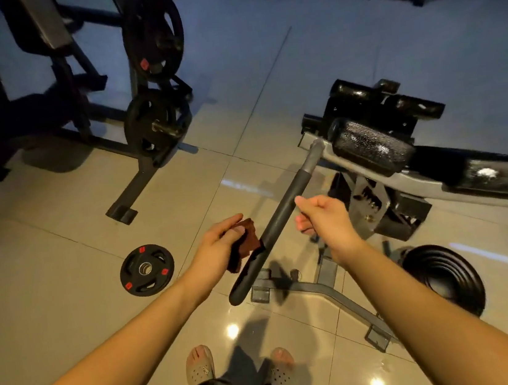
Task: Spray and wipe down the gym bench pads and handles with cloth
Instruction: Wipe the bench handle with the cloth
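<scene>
Pinching the limp, light cloth point(246, 241) between thumb and fingers, the left hand point(217, 245) holds it against the handle point(281, 211), a stiff, smooth bar slanting up toward the bench pad point(369, 148). The right hand point(320, 216) curls beside the handle; whether it grips is unclear. Wrapping the cloth around should work best.

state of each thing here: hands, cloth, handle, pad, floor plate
left hand: holds cloth
cloth: bunched, against handle
right hand: curled beside handle, holding nothing
handle: tilted, not gripped
roller pad: speckled white, looks sprayed
weight plate: flat on floor
</scene>
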Demonstrator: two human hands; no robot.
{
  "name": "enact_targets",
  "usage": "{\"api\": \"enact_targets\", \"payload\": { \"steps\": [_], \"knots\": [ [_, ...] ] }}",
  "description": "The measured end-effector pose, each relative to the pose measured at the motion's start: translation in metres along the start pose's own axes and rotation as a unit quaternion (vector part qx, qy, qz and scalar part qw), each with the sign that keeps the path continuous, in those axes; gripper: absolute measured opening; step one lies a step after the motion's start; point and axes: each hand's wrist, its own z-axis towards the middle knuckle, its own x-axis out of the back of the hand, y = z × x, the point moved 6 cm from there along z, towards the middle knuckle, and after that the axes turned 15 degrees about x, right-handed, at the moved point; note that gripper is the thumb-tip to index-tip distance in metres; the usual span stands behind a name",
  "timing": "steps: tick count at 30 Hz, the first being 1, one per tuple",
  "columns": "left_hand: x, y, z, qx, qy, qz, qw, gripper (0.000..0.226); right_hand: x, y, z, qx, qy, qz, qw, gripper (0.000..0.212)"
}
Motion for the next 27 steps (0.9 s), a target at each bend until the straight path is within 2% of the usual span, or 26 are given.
{"api": "enact_targets", "payload": {
  "steps": [3,6,9,12,16,19,21,23,25,27],
  "knots": [
    [-0.03,0.028,0.0,0.001,-0.036,-0.047,0.998,0.044,-0.015,-0.005,-0.038,-0.006,-0.073,0.017,0.997,0.034],
    [-0.049,0.05,-0.001,-0.019,-0.039,-0.11,0.993,0.053,-0.014,-0.024,-0.051,0.012,-0.078,0.067,0.995,0.028],
    [-0.063,0.062,0.004,-0.03,-0.048,-0.111,0.992,0.055,-0.002,-0.035,-0.049,0.016,-0.035,0.105,0.994,0.021],
    [-0.068,0.069,0.007,-0.021,-0.05,-0.077,0.996,0.05,0.012,-0.028,-0.043,-0.025,-0.003,0.109,0.994,0.017],
    [-0.047,0.06,0.017,0.003,0.047,-0.002,0.999,0.028,0.049,-0.023,-0.021,-0.053,0.142,0.076,0.985,0.009],
    [-0.032,0.047,0.028,0.038,0.081,0.115,0.989,0.026,0.052,-0.018,0.013,-0.04,0.22,0.023,0.974,0.012],
    [-0.029,0.036,0.034,0.068,0.07,0.181,0.979,0.033,0.032,-0.012,0.029,-0.026,0.233,0.02,0.972,0.016],
    [-0.031,0.026,0.039,0.092,0.036,0.189,0.977,0.035,0.006,-0.013,0.02,0.007,0.245,0.033,0.969,0.017],
    [-0.033,0.021,0.041,0.092,0.01,0.172,0.981,0.024,-0.014,-0.011,-0.011,0.038,0.255,0.031,0.966,0.026],
    [-0.033,0.021,0.041,0.081,0.0,0.157,0.984,0.011,-0.033,0.004,-0.045,0.031,0.215,0.029,0.976,0.032]
  ]
}}
